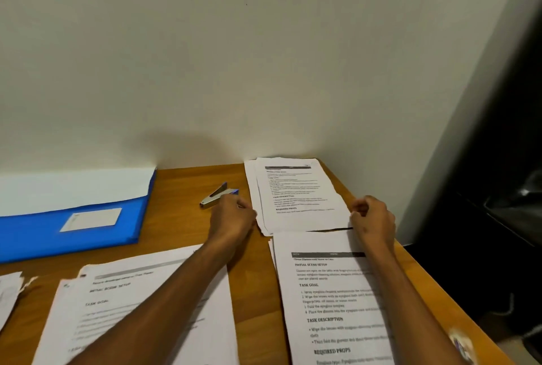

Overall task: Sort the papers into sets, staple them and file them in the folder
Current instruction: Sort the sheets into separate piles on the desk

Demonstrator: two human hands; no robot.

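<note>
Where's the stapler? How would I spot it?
Look at the wooden table, between the blue folder and the far paper stack. The stapler lies beside the left hand; it's the only small silver thing, with blue tips.

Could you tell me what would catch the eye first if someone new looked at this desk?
Probably the two hands at the far paper stack by the wall: the left hand at its left edge, the right hand pinching its right edge. Next, the bright blue folder at the left, lying open with a white sheet in it. A small stapler lies between folder and stack on the wooden table.
</note>
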